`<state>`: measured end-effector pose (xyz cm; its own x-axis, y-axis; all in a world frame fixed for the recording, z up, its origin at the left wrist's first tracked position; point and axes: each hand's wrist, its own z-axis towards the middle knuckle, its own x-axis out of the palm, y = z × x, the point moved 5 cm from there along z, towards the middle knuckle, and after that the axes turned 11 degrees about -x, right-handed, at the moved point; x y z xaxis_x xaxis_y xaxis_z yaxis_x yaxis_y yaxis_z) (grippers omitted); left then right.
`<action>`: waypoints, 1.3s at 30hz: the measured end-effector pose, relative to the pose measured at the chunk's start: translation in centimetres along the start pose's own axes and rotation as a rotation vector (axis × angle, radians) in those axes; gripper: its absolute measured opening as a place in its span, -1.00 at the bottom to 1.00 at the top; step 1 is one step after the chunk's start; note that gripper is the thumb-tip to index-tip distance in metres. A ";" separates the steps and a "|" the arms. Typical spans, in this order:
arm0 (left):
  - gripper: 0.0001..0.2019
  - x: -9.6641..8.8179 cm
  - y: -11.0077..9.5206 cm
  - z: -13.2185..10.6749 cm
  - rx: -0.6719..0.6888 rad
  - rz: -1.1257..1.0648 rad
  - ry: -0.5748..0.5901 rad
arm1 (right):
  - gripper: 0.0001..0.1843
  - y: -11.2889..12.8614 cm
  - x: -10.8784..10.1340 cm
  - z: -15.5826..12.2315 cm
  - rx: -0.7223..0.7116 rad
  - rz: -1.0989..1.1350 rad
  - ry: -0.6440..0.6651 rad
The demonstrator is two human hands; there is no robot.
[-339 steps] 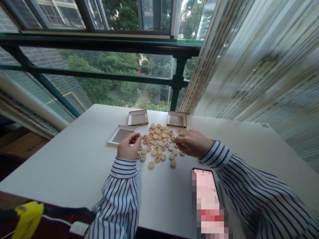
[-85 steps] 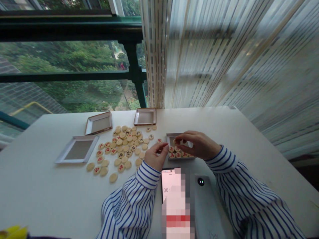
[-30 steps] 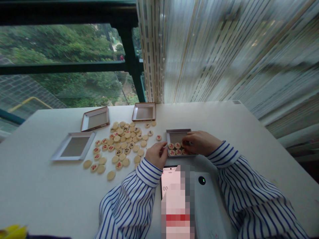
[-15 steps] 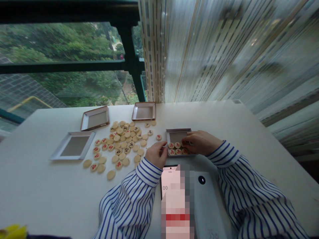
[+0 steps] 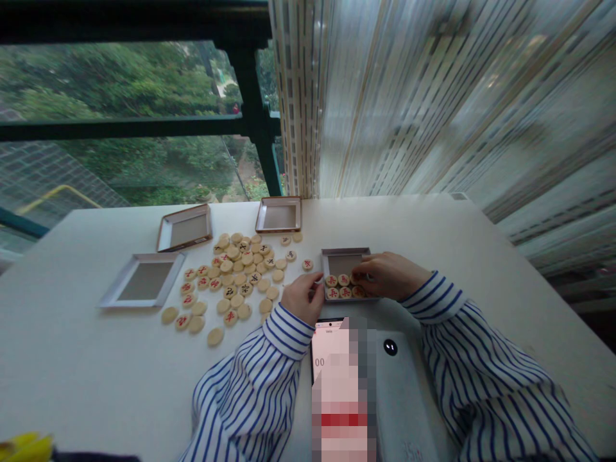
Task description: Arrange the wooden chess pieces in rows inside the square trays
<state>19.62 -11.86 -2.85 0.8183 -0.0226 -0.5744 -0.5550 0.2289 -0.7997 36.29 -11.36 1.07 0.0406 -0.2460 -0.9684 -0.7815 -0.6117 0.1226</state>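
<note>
A small brown-rimmed tray lies on the white table in front of me, with several round wooden chess pieces lined up inside it. My right hand rests over the tray's right part, fingers curled and pinched on a piece among the row. My left hand sits at the tray's left edge, fingers bent with the tips touching the rim. A loose pile of the same cream pieces, some red-marked, some black-marked, some blank side up, spreads to the left.
Three more shallow trays lie on the table: a white one at left, a brown one behind it, another brown one at the back. A phone and a white device lie near me. Striped curtain at right, window behind.
Since eleven seconds ago a tray has come close to me and holds pieces. Over the last second both hands have barely moved at the tray.
</note>
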 end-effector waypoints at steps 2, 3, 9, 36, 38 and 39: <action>-0.79 0.0 -0.1 0.0 -0.002 -0.003 -0.001 | -0.74 0.1 -0.1 0.0 -0.003 -0.003 -0.003; -0.79 -0.1 -0.1 0.0 -0.002 -0.004 -0.002 | -0.74 0.1 -0.1 0.0 -0.005 -0.004 -0.006; -0.79 -0.1 -0.2 0.0 0.001 -0.006 -0.005 | -0.74 0.1 0.0 0.0 -0.007 0.006 -0.007; -0.78 -0.1 -0.2 0.0 -0.009 -0.031 -0.003 | -0.70 0.0 -0.1 -0.2 -0.006 -0.043 -0.030; -0.78 -0.1 -0.2 0.0 -0.017 -0.044 -0.004 | -0.68 0.0 -0.3 -0.3 -0.012 -0.044 -0.044; -0.78 -0.1 -0.2 0.0 -0.019 -0.048 -0.005 | -0.68 -0.1 -0.5 -0.4 -0.007 -0.046 -0.054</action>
<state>19.63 -11.94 -2.58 0.8450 -0.0279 -0.5340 -0.5174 0.2094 -0.8297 36.62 -11.51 1.60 0.0426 -0.1773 -0.9832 -0.7751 -0.6269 0.0794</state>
